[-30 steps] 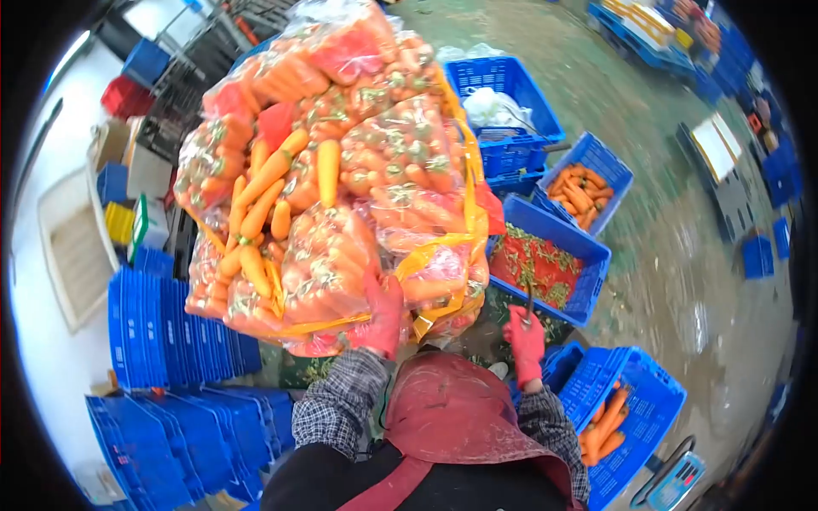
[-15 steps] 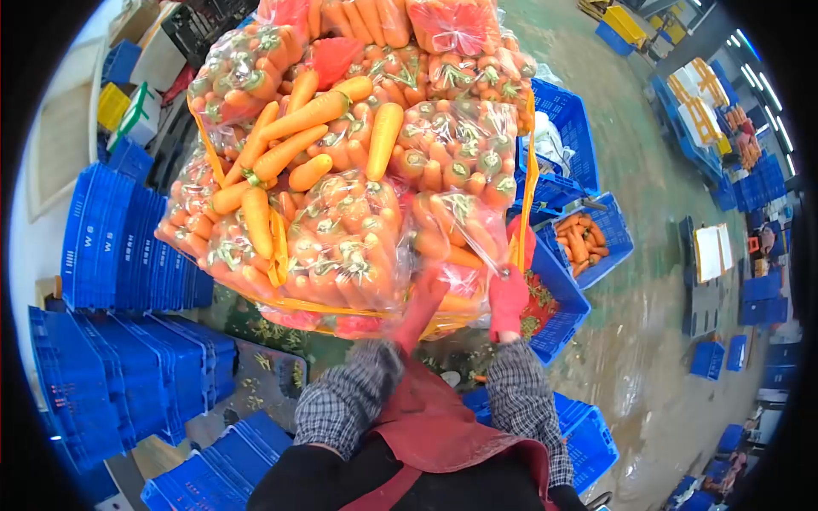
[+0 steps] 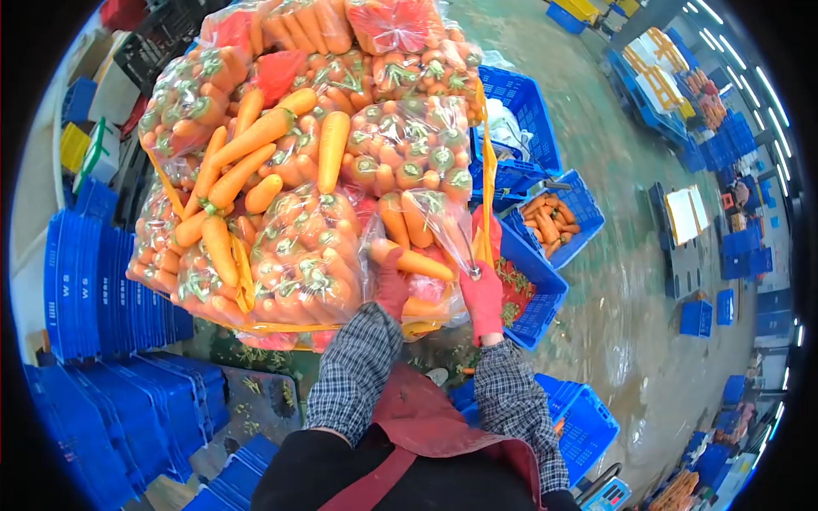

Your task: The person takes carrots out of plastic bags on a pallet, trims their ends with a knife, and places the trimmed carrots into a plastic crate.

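Observation:
My left hand (image 3: 392, 290), in a pinkish-red glove, is closed at the left end of a carrot (image 3: 423, 265) lying across the mouth of a clear plastic bag (image 3: 441, 223). More carrots show inside this bag. At its right side, my right hand (image 3: 483, 300), gloved alike, pinches the bag's edge. A small dark and shiny bit shows at those fingertips; I cannot make out what it is. Around the hands is a large stack of bagged carrots (image 3: 311, 255), with several loose carrots (image 3: 251, 139) on top and an orange strap (image 3: 488, 183) along its side.
Blue crates stand right of the stack; one crate (image 3: 588, 223) holds carrots, another (image 3: 545, 298) trimmings. Stacked blue crates (image 3: 81, 285) rise at the left. A blue crate (image 3: 588, 430) sits near my right side. The wet floor (image 3: 613, 332) stretches off to the right.
The view has swung, so the stack sits farther left. My left hand, blurred earlier below the bag, is now at the carrot's end. My right hand still holds the bag's edge.

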`<action>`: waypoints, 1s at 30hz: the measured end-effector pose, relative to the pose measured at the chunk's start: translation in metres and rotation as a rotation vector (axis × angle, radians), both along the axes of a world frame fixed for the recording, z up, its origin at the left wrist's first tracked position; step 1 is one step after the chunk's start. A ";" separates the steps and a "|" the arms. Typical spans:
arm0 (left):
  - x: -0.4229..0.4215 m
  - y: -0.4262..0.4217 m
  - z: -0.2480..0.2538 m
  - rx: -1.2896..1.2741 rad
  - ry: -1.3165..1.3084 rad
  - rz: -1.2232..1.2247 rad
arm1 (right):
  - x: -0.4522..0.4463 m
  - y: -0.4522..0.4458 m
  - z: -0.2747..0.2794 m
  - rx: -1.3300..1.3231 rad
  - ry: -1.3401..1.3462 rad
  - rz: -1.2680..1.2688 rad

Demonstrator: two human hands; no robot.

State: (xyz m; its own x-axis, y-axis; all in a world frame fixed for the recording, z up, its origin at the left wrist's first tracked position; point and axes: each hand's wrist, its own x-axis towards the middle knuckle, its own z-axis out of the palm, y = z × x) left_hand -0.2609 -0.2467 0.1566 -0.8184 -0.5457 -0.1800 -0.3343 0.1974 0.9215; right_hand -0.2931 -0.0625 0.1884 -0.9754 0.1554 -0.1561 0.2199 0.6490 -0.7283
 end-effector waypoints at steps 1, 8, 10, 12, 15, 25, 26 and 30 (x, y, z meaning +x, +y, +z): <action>0.010 -0.002 -0.005 -0.039 0.022 -0.082 | 0.001 0.003 -0.006 0.033 0.008 0.035; 0.069 -0.015 0.083 0.571 0.077 -0.412 | 0.038 0.018 0.057 -0.134 -0.121 0.142; 0.095 -0.004 0.101 1.240 -0.047 -0.463 | 0.067 0.034 0.062 -0.136 0.078 0.246; 0.107 0.017 0.109 1.587 -0.176 -0.496 | 0.095 0.049 0.075 -0.109 0.101 0.201; 0.112 0.058 0.107 1.047 -0.212 -0.703 | 0.119 0.079 0.091 0.097 0.314 0.256; 0.111 0.156 0.148 0.125 0.035 -1.128 | 0.180 0.219 -0.008 0.615 0.160 0.081; 0.115 0.160 0.162 0.166 0.145 -1.218 | 0.197 0.252 -0.045 0.155 -0.348 -0.119; 0.118 0.263 0.115 0.454 -0.159 -1.291 | 0.284 0.238 -0.069 0.025 0.005 -0.547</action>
State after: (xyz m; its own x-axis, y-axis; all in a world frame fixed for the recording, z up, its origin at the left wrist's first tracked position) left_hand -0.1432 0.0167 0.2713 -0.6486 0.7096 -0.2753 -0.2527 0.1404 0.9573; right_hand -0.0092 0.1754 0.1194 -0.7518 0.6441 -0.1414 0.5268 0.4577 -0.7162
